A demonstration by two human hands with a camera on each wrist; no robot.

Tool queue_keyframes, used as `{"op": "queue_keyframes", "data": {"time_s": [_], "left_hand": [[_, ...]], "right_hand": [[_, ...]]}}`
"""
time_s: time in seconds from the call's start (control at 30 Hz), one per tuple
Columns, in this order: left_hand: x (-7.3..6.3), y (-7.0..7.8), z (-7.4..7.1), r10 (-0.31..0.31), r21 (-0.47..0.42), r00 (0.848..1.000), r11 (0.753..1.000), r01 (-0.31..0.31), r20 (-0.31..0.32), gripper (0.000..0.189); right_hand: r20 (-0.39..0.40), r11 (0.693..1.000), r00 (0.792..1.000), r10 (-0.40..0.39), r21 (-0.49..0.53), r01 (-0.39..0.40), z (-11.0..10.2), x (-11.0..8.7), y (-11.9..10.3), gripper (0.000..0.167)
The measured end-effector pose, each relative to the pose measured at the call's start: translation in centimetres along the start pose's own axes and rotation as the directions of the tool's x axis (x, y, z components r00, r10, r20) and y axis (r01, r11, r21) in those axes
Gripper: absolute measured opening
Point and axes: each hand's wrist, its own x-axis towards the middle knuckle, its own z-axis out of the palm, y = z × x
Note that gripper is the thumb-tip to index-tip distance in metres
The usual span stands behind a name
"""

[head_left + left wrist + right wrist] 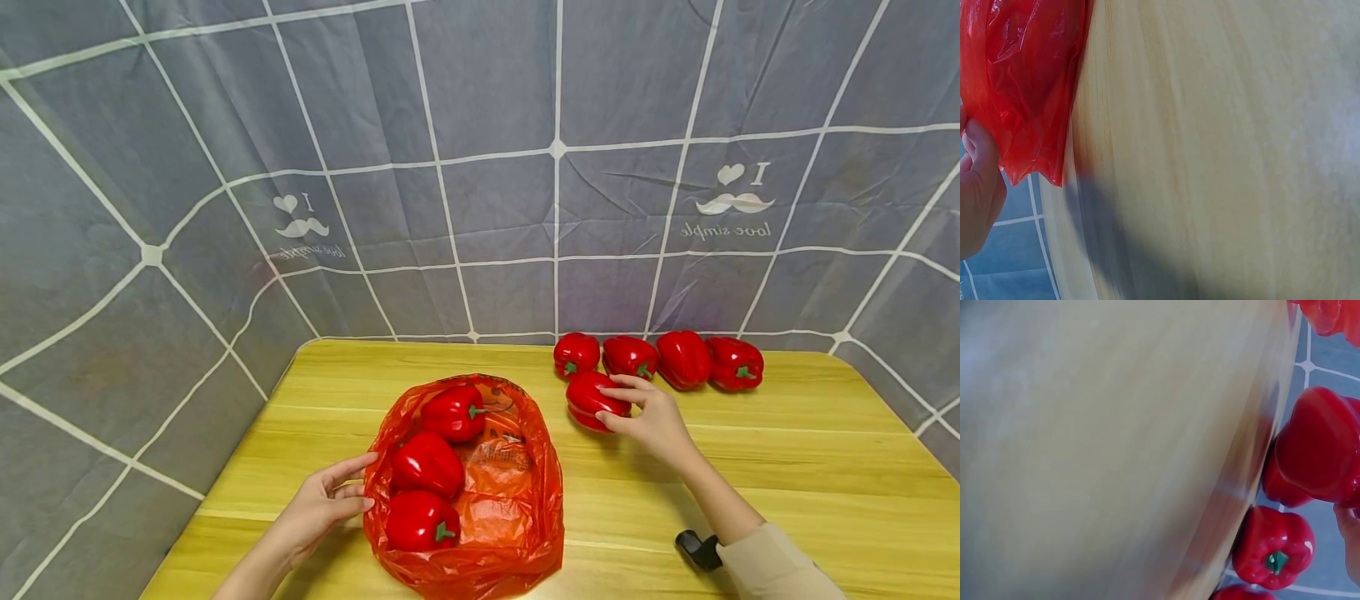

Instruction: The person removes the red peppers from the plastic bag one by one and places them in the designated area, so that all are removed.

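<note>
A glossy red bell pepper is in my right hand, whose thumb and fingers grip it from the right. The right wrist view shows this pepper close up, with only part of the hand visible at the edge. To the left, a red plastic bag stands with its mouth spread wide. Inside it along the left lie three bell peppers, two showing green stems. My left hand touches the bag's left side with its fingertips. In the left wrist view it partly shows beside the bag.
Several more red bell peppers form a row along the back right of the wooden table. A grey checked cloth hangs behind and at the sides. A black object is by the right sleeve.
</note>
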Motion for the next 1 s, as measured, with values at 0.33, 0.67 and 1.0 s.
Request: {"op": "queue_keyframes", "data": {"time_s": [0.33, 0.67, 1.0], "left_hand": [[0.04, -0.02, 0.11, -0.002, 0.001, 1.000, 1.000, 0.002, 0.004, 0.063], [0.04, -0.09, 0.06, 0.009, 0.005, 1.000, 1.000, -0.009, 0.015, 0.064], [-0.05, 0.02, 0.12, -0.004, 0.010, 1.000, 1.000, 0.004, 0.004, 0.063]], "right_hand": [[0.012, 1.000, 1.000, 0.024, -0.015, -0.023, 0.29, 0.13, 0.66, 0.033], [0.054, 0.998, 0.998, 0.046, -0.046, -0.044, 0.51, 0.17, 0.73, 0.037], [0.067, 0.998, 0.996, 0.053, -0.040, -0.050, 0.57, 0.11, 0.33, 0.037]]}}
